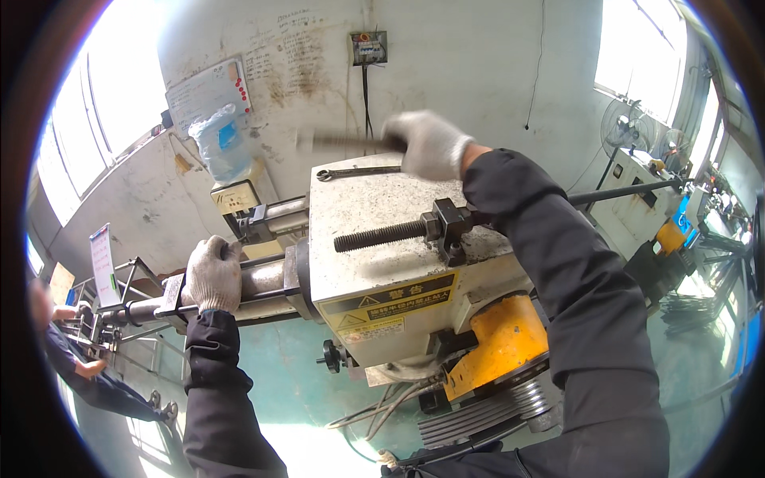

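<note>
My right hand point(434, 146), in a pale work glove, is closed around a dark bar-shaped tool point(339, 142), held above the machine's top. Motion smears the tool, so its exact kind cannot be made out. Below it a wrench point(351, 172) lies on the pale machine housing point(366, 207). My left hand point(213, 275), gloved too, is curled over the metal shaft point(263, 279) that comes out of the housing's left side; its fingertips are partly hidden. A threaded rod point(381, 236) with a nut and a black block point(453, 231) sits on the housing, near my right forearm.
A yellow-orange guard point(502, 342) and cables point(374, 414) are below the housing. A water bottle point(223, 147) stands behind the shaft. Another person point(92, 374) is at the far left. A long dark bar point(625, 191) reaches right towards another machine point(629, 191).
</note>
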A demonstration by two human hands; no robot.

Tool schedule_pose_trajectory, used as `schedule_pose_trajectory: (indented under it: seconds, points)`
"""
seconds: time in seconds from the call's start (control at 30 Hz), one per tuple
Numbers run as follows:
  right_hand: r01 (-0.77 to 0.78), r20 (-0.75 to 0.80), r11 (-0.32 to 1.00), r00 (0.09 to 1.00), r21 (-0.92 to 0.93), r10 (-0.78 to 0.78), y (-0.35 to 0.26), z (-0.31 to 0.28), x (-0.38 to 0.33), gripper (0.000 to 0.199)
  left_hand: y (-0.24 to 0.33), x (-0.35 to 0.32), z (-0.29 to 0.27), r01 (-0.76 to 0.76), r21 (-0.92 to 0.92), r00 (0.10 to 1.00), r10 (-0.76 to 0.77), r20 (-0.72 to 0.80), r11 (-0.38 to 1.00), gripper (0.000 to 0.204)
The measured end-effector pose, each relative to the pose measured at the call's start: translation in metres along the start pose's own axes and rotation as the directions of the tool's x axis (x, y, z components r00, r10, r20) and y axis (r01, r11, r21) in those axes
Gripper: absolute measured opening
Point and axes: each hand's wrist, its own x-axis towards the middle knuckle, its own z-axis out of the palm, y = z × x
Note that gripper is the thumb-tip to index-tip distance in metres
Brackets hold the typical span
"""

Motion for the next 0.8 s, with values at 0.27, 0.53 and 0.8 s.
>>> schedule_pose_trajectory:
  seconds: [0.27,0.53,0.8]
  points:
    - [0.461,-0.481,0.138,0.834,0.877,0.269,-0.044,-0.073,-0.016,0.051,-0.001,-0.002,0.002,-0.018,0.029,0.999,0.019,-0.040,0.999,0.028]
    - [0.483,-0.583,0.350,0.759,0.803,0.289,-0.076,-0.024,-0.055,0.051,0.002,-0.002,-0.003,0.019,0.041,1.000,-0.019,-0.008,0.999,0.030]
    - [0.412,-0.551,0.381,0.724,0.828,0.416,-0.114,-0.063,-0.063,0.050,0.001,-0.002,-0.001,0.029,0.065,1.000,-0.029,-0.001,0.997,0.031]
